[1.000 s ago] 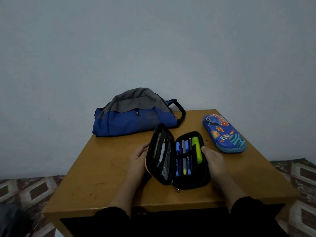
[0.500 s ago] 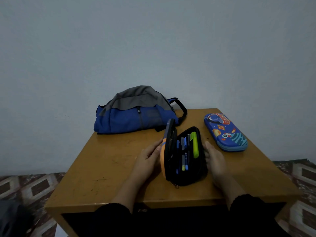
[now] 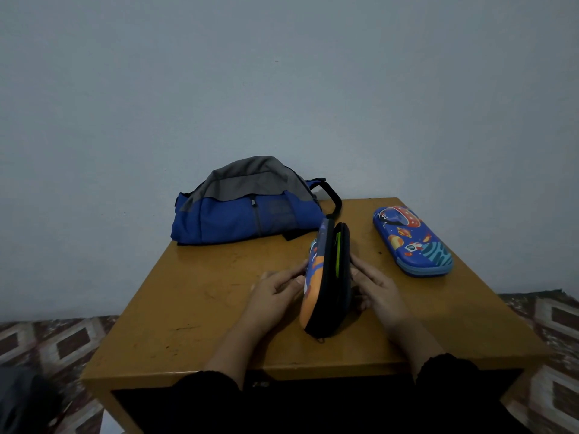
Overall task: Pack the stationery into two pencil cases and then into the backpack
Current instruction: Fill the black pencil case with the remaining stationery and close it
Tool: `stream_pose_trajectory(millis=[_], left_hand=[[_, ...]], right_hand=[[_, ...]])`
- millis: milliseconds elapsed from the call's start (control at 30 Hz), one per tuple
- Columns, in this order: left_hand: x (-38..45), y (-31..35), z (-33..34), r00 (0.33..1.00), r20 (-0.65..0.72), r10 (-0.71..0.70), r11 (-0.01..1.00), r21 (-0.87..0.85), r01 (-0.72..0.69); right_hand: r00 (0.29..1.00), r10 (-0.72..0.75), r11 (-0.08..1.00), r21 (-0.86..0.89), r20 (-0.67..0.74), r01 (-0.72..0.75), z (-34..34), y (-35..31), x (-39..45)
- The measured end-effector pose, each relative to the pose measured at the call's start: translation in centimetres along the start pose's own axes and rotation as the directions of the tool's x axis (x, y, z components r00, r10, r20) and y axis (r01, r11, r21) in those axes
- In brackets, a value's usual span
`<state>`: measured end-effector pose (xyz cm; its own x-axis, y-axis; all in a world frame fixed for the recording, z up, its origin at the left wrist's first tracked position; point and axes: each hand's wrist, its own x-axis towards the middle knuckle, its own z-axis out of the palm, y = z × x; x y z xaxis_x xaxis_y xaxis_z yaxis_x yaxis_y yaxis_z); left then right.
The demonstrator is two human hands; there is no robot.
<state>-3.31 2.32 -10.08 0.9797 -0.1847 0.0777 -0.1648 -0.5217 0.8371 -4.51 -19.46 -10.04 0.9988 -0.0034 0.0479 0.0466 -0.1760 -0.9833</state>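
Observation:
An orange-and-blue pencil case (image 3: pixel 327 278) stands on its spine on the wooden table (image 3: pixel 200 296), its two halves almost together. A sliver of green highlighter shows in the narrow gap. My left hand (image 3: pixel 275 292) presses straight fingers against the orange cover. My right hand (image 3: pixel 377 286) presses flat on the black half from the other side. A second, blue space-patterned pencil case (image 3: pixel 412 241) lies zipped at the right. The blue and grey backpack (image 3: pixel 247 203) lies at the table's far edge.
A plain wall rises right behind the table. Patterned floor (image 3: pixel 47 343) shows on both sides. The backpack's black strap (image 3: pixel 335 198) loops toward the standing case. Bare tabletop stretches to the left of my hands.
The case was lying wide open with pens showing. Both hands have swung its halves up and together, so it is now nearly closed and upright.

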Motion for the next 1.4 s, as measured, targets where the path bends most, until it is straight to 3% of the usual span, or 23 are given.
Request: stream_pose_trajectory(millis=[167,267,400,600,767,933,1100,1200,1400], left_hand=[[0.0,0.4,0.3,1.0,-0.003,0.026,0.996,0.089,-0.025],[-0.1,1.1,0.9,0.99,0.035,0.134,0.951,0.278,-0.138],[0.3,1.5,2.1,0.984,0.034,0.176,0.931,0.32,-0.178],[1.1,1.4,3.4,0.985,-0.035,0.17,0.965,0.207,-0.16],[0.7,2.2,3.1,0.994,-0.043,0.1,0.981,-0.163,-0.106],[0.7,1.6,2.9,0.995,-0.009,0.094,0.98,-0.178,-0.095],[0.7,2.1,2.8,0.997,0.02,0.079,0.986,-0.146,-0.075],[0.8,2.1,2.9,0.997,0.017,0.073,0.991,-0.11,-0.071],[1.3,2.5,4.2,0.998,-0.062,0.008,0.94,-0.339,-0.029]], right_hand=[[1.0,0.004,1.0,0.01,-0.016,-0.004,0.0,0.0,-0.1],[0.994,0.101,0.986,0.135,-0.034,-0.095,-0.1,0.0,-0.1],[0.989,0.144,0.967,0.219,-0.035,-0.132,-0.5,0.1,0.2],[0.987,0.147,0.948,0.295,-0.064,-0.122,-0.6,0.7,0.7],[0.982,0.099,0.959,0.279,-0.163,-0.05,-0.5,0.5,0.5],[0.976,0.093,0.961,0.274,-0.196,-0.037,-0.5,0.6,0.5],[0.991,0.132,0.916,0.387,-0.036,-0.108,-0.6,0.7,0.4],[0.99,0.115,0.927,0.368,-0.086,-0.076,-0.8,1.3,1.0],[0.979,0.155,0.919,0.384,-0.133,-0.093,-1.0,2.0,1.3]])
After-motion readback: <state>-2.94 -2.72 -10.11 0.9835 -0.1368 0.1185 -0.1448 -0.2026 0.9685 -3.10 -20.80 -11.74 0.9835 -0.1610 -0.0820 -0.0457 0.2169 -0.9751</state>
